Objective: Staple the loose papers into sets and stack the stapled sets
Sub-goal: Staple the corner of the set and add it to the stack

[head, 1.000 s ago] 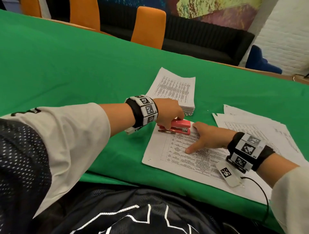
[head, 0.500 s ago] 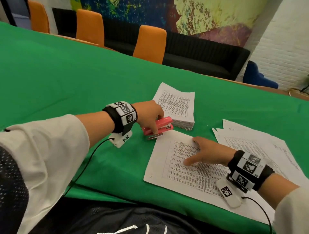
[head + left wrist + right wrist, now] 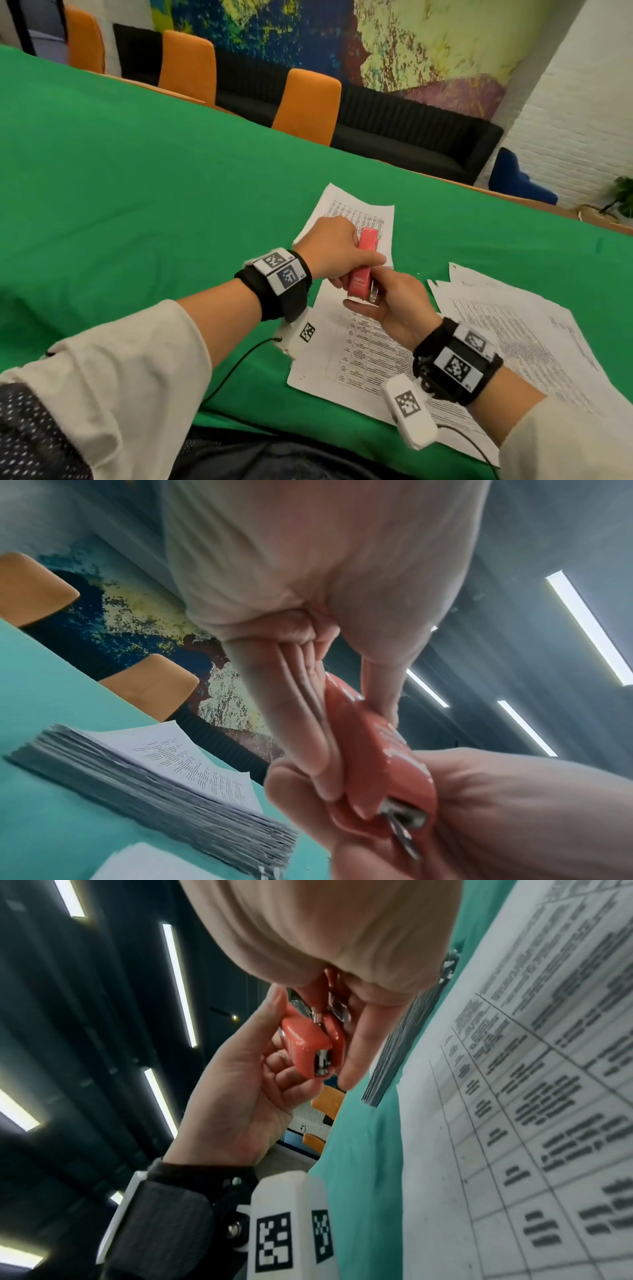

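Head view: the small coral-pink plastic stapler [image 3: 363, 265], pressed against the papers a second ago, is now lifted off them, and the right hand [image 3: 399, 303], earlier flat on the sheet, has come up to meet it. The green-cloth-covered surface [image 3: 154, 178] carries a thick stack of printed white sheets [image 3: 346, 212] beyond the hands, a printed white set [image 3: 359, 356] below them, and loose printed papers [image 3: 520, 318] to the right. Orange upholstered chairs [image 3: 308, 102] and a black sofa [image 3: 411, 126] stand behind, under a multicoloured wall mural [image 3: 394, 44]. The left hand [image 3: 330, 251] grips the stapler's body, fingers curled round it.

Left wrist view: the left hand [image 3: 308, 615] wraps the stapler [image 3: 377, 764], while the right hand [image 3: 496, 818] closes on its metal end. The stack [image 3: 154, 791] lies below.

Right wrist view: the right hand [image 3: 342, 947] pinches the stapler [image 3: 308, 1045] with the left hand [image 3: 246, 1091] cupped beneath.
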`<state>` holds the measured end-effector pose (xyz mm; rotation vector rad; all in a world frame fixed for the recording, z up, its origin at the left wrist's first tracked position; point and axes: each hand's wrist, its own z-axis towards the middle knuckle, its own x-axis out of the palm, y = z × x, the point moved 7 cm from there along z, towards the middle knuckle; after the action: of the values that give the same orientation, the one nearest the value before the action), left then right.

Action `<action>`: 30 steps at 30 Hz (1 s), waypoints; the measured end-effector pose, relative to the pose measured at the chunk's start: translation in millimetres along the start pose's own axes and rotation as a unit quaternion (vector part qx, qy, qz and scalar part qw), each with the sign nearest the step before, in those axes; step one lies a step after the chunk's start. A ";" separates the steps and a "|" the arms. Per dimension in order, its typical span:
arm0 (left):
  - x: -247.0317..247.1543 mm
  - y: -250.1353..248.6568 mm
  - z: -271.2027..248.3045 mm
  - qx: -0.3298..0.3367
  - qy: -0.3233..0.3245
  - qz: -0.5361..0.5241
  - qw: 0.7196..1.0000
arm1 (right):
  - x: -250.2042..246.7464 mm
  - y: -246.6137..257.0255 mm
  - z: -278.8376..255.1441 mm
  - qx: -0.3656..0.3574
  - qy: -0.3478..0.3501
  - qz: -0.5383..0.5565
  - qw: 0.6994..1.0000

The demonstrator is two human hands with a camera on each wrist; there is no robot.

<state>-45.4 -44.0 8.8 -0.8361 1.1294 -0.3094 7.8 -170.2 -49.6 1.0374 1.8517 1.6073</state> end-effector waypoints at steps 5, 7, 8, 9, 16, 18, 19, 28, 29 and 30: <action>-14.0 4.4 -0.5 -0.023 -0.043 -0.053 0.997 | 0.8 -10.4 -11.8 0.010 0.040 -0.038 0.998; -23.5 10.1 1.7 -0.037 -0.040 -0.049 0.997 | -6.0 -20.0 -20.0 0.037 0.071 -0.061 0.995; -27.9 15.3 3.1 -0.043 -0.028 -0.025 0.998 | -11.4 -23.9 -25.5 0.051 0.090 -0.073 0.992; -30.8 21.7 3.4 -0.051 -0.008 0.010 0.999 | -18.8 -25.9 -32.1 0.060 0.107 -0.087 0.989; -26.6 79.4 -11.7 -0.125 0.137 0.266 0.946 | -127.4 7.2 -92.2 -0.008 0.051 -0.139 0.989; -24.8 86.1 -14.7 -0.127 0.162 0.338 0.918 | -166.9 15.5 -115.1 -0.012 0.006 -0.153 0.988; -25.4 84.8 -14.3 -0.115 0.152 0.377 0.906 | -186.8 15.3 -128.7 -0.006 -0.014 -0.156 0.988; 58.1 1.3 -58.0 0.063 0.294 0.337 0.892 | -296.1 -73.1 -230.8 0.253 0.014 -0.321 0.912; 67.7 4.2 -63.5 0.061 0.319 0.365 0.873 | -301.3 -88.4 -235.6 0.283 0.036 -0.336 0.897; 74.4 6.5 -66.7 0.059 0.337 0.378 0.860 | -305.5 -102.9 -239.1 0.307 0.053 -0.346 0.885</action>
<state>-74.2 -113.6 -57.2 -0.0988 1.9766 0.0067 -15.5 -560.6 -139.6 0.3867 2.4950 0.6737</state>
